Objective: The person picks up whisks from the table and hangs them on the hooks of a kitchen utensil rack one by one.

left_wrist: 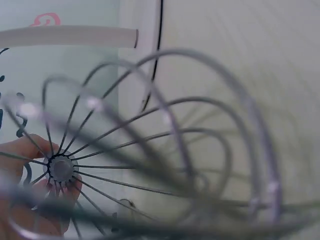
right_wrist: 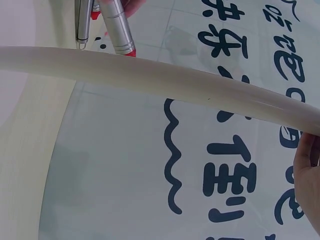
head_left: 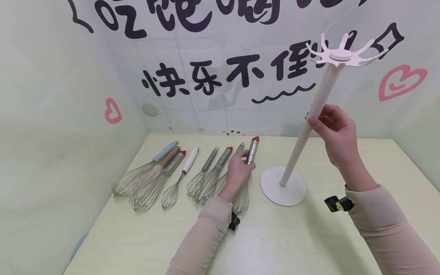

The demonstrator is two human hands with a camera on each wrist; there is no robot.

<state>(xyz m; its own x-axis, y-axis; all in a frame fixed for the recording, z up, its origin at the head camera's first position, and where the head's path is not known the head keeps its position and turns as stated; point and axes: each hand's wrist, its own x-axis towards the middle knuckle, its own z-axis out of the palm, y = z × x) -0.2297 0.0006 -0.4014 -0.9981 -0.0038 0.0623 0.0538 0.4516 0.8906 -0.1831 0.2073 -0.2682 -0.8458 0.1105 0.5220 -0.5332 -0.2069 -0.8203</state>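
Note:
My left hand (head_left: pixel 238 168) grips the metal handle of a balloon whisk (head_left: pixel 253 148) with a red end; its wires point down toward the table's front. In the left wrist view those wires fill the foreground, with fingers around the handle behind them. My right hand (head_left: pixel 340 139) pinches the upright pole of a white stand (head_left: pixel 296 154) between thumb and fingers. The stand tilts rightward in the head view, topped by a ring of upturned hooks. Its round base is at the table. In the right wrist view the white pole crosses in front of the whisk handle (right_wrist: pixel 117 27).
Several whisks lie to the left in a row, among them a blue-handled one (head_left: pixel 166 151), a white-handled small one (head_left: pixel 190 161) and a grey metal one (head_left: pixel 209 159). The pale table (head_left: pixel 261 236) meets a wall sheet with black lettering (head_left: pixel 240 72) at the back.

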